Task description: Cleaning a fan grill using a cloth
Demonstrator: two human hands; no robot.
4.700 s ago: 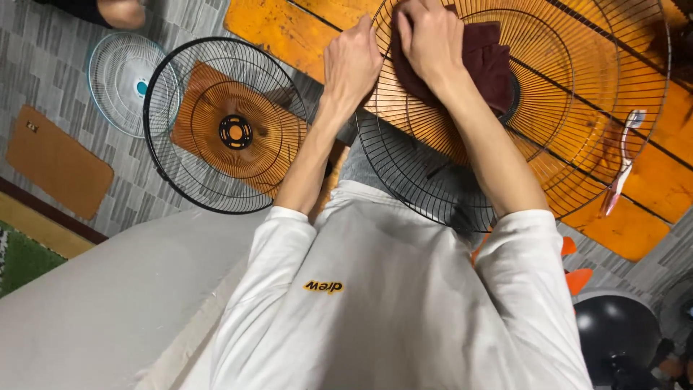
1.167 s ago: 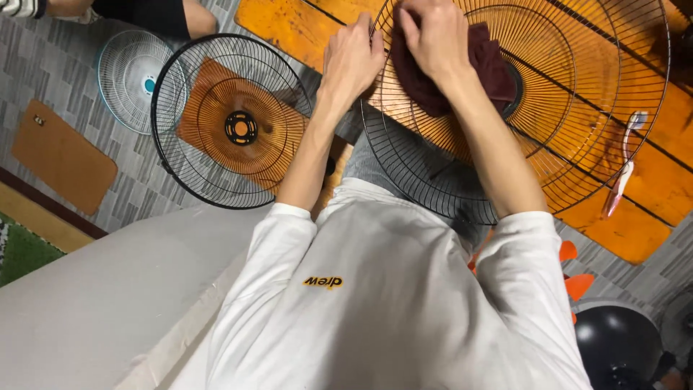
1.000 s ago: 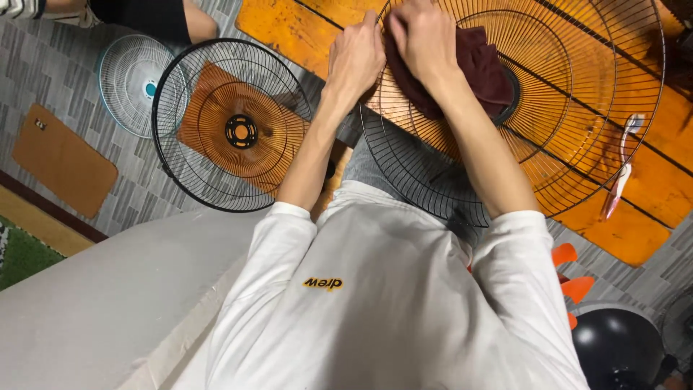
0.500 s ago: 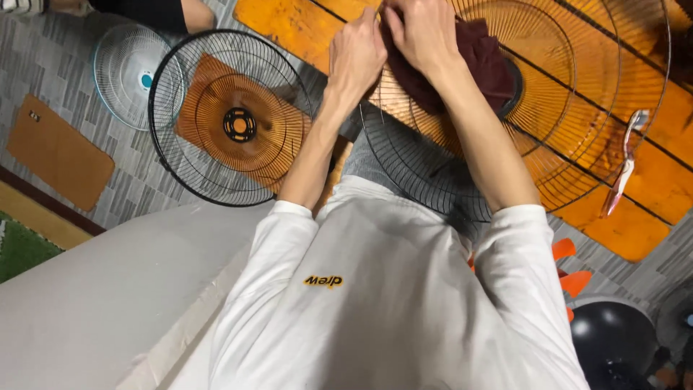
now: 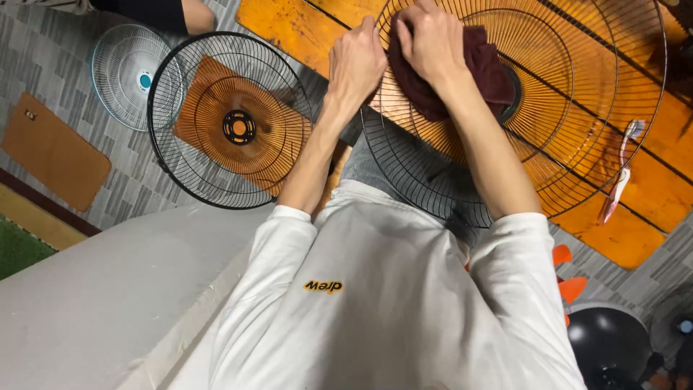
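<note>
The right hand [image 5: 427,40] presses a dark maroon cloth [image 5: 485,68] flat on the large black wire fan grille [image 5: 577,108], beside the left hand [image 5: 355,61] gripping its rim.

Large fan grille [image 5: 577,108]: thin dark metal wire, slightly glossy. On it, a maroon cloth [image 5: 484,65], soft and matt. Under it, orange wooden boards [image 5: 289,25], worn, patchy finish.

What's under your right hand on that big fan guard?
A dark maroon cloth lies under the right hand, pressed on the large black wire fan guard. Orange wooden boards show through the wires. The hand and cloth hide the wires beneath them.
</note>
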